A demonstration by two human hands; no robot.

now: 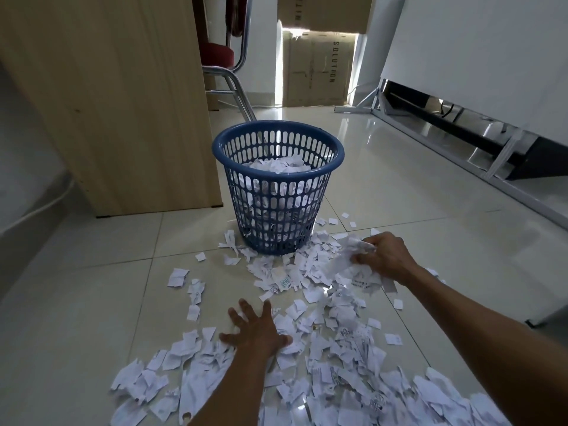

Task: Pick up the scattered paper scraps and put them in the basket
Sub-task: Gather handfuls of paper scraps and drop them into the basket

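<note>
Head view: scraps (pixel 344 361) are seen strewn over the floor (pixel 92 272), from the foot of the basket (pixel 278 175) towards the camera. A bunch (pixel 349 252) of them is clutched in the curled right grip (pixel 387 256), low and just right of the basket's foot. The left grip (pixel 258 330) is laid flat, fingers spread, on the heap's left edge. The basket is partly filled with paper.

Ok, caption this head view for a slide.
Right hand grips paper scraps beside the blue basket; left hand lies spread open.
</note>
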